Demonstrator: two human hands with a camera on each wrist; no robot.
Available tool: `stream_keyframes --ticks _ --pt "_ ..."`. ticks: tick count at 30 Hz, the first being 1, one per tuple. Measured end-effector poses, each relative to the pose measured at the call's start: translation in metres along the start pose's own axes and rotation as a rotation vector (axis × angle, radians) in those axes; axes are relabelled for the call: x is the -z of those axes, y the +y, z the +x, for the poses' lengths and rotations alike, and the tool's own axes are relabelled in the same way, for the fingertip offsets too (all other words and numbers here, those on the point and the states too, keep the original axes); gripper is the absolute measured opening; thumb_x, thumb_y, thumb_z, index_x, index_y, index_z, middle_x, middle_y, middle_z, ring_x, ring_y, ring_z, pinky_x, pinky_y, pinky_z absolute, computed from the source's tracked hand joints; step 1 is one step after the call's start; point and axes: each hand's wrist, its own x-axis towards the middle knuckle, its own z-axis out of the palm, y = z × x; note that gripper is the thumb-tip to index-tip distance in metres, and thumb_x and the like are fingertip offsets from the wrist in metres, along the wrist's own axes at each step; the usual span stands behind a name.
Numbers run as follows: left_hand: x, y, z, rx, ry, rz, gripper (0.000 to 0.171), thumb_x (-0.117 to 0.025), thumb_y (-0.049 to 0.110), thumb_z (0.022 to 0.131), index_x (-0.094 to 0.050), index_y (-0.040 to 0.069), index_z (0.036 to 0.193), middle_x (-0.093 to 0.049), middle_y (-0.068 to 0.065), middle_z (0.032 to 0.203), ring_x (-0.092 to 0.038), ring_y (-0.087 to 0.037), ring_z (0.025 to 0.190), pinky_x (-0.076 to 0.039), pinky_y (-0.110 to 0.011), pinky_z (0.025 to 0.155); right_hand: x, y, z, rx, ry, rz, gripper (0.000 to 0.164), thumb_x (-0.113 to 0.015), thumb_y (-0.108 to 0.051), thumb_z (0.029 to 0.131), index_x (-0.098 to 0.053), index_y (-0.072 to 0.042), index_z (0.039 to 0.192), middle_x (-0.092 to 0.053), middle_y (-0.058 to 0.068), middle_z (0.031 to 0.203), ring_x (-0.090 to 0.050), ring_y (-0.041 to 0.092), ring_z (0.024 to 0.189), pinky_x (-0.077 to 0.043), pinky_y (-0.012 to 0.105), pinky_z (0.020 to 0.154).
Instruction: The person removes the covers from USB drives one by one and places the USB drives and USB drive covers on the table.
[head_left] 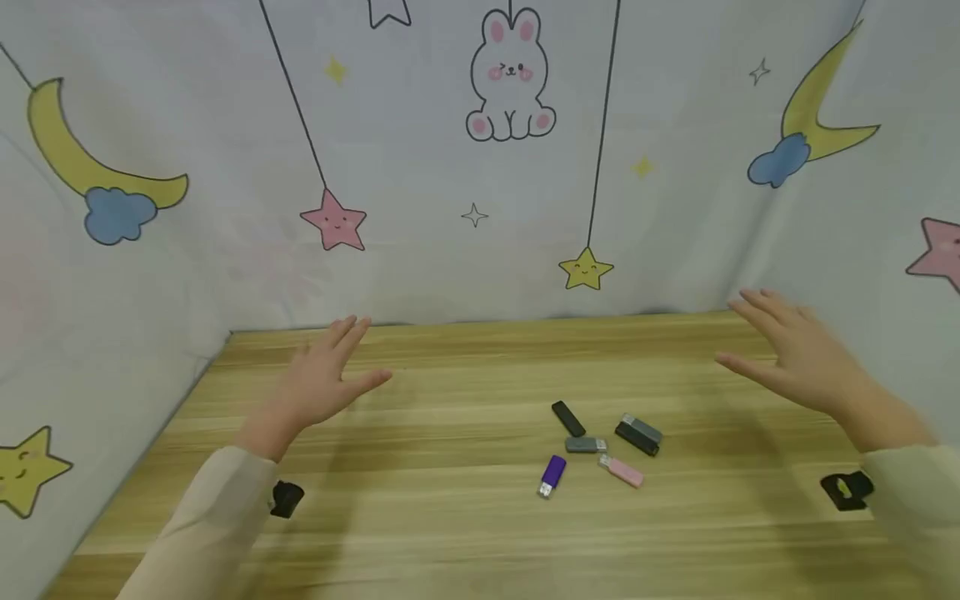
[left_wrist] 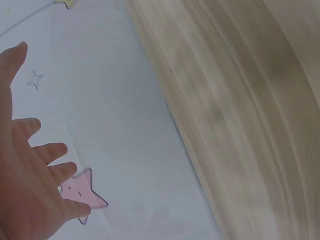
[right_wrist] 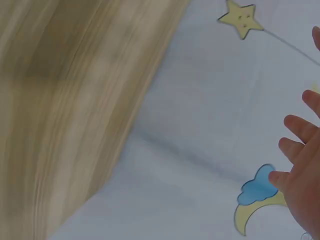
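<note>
Several USB sticks lie in a loose group on the wooden table, right of the middle in the head view. They are a slim black stick, a grey stick, a thicker black and grey stick, a pink stick and a purple stick. My left hand is raised over the table to their left, fingers spread and holding nothing. On the other side, my right hand hovers with straight fingers and thumb apart, also holding nothing. Neither hand touches a stick.
A wooden table spans the space below. White cloth printed with stars, moons and a rabbit rises behind it and at both sides. Black wrist-mounted pieces show under the left sleeve and the right sleeve.
</note>
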Motion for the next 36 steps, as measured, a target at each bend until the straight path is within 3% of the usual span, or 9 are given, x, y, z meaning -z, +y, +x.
stream_keyframes --ticks 6,12,15,21,26,32,36 --pt "-0.021 0.052 -0.003 -0.079 0.109 -0.134 0.086 -0.059 0.057 0.089 -0.025 0.010 0.153 -0.030 -0.016 0.154 -0.028 -0.038 0.140 -0.023 -0.061 0.110 -0.007 -0.051 0.011 0.162 0.127 0.110 0.072 -0.077 -0.032 0.081 -0.048 -0.002 0.140 -0.042 0.022 0.145 -0.037 0.046 0.131 -0.031 0.064 0.100" --pt "-0.040 0.096 -0.011 -0.164 0.164 -0.239 0.081 -0.069 0.045 0.086 -0.035 0.006 0.148 -0.041 -0.017 0.148 -0.039 -0.037 0.135 -0.032 -0.055 0.108 -0.026 -0.093 0.021 0.324 0.133 0.145 0.068 -0.076 -0.031 0.083 -0.049 -0.004 0.139 -0.045 0.017 0.143 -0.042 0.039 0.129 -0.038 0.059 0.098" --pt "-0.050 0.111 -0.015 -0.212 0.154 -0.252 0.079 -0.071 0.041 0.086 -0.037 0.006 0.147 -0.044 -0.017 0.145 -0.042 -0.037 0.133 -0.035 -0.054 0.107 -0.038 -0.109 0.024 0.414 0.149 0.159 0.066 -0.076 -0.030 0.083 -0.050 -0.003 0.138 -0.047 0.017 0.142 -0.045 0.036 0.128 -0.039 0.056 0.098" --pt "-0.065 0.128 -0.021 -0.228 0.096 -0.257 0.080 -0.071 0.043 0.085 -0.037 0.008 0.148 -0.044 -0.015 0.146 -0.042 -0.034 0.133 -0.035 -0.049 0.108 -0.056 -0.127 0.027 0.530 0.177 0.203 0.060 -0.069 -0.038 0.089 -0.053 -0.004 0.135 -0.051 0.015 0.139 -0.049 0.034 0.125 -0.041 0.053 0.097" --pt "-0.071 0.139 -0.025 -0.236 0.085 -0.269 0.079 -0.072 0.043 0.084 -0.039 0.009 0.147 -0.046 -0.016 0.144 -0.046 -0.035 0.130 -0.037 -0.049 0.106 -0.063 -0.137 0.028 0.550 0.176 0.245 0.060 -0.065 -0.043 0.090 -0.054 -0.005 0.135 -0.050 0.015 0.140 -0.046 0.035 0.128 -0.040 0.053 0.099" --pt "-0.075 0.154 -0.027 -0.232 -0.004 -0.319 0.079 -0.069 0.045 0.086 -0.035 0.012 0.149 -0.044 -0.012 0.146 -0.047 -0.032 0.129 -0.043 -0.048 0.102 -0.068 -0.150 0.027 0.537 0.135 0.319 0.062 -0.072 -0.034 0.086 -0.052 -0.005 0.137 -0.049 0.013 0.141 -0.043 0.034 0.131 -0.038 0.054 0.101" --pt "-0.080 0.161 -0.028 -0.244 -0.006 -0.335 0.078 -0.070 0.043 0.086 -0.037 0.010 0.148 -0.046 -0.011 0.145 -0.049 -0.030 0.128 -0.044 -0.047 0.101 -0.071 -0.156 0.028 0.545 0.112 0.339 0.061 -0.072 -0.033 0.087 -0.052 -0.003 0.136 -0.050 0.014 0.140 -0.043 0.035 0.131 -0.037 0.054 0.102"
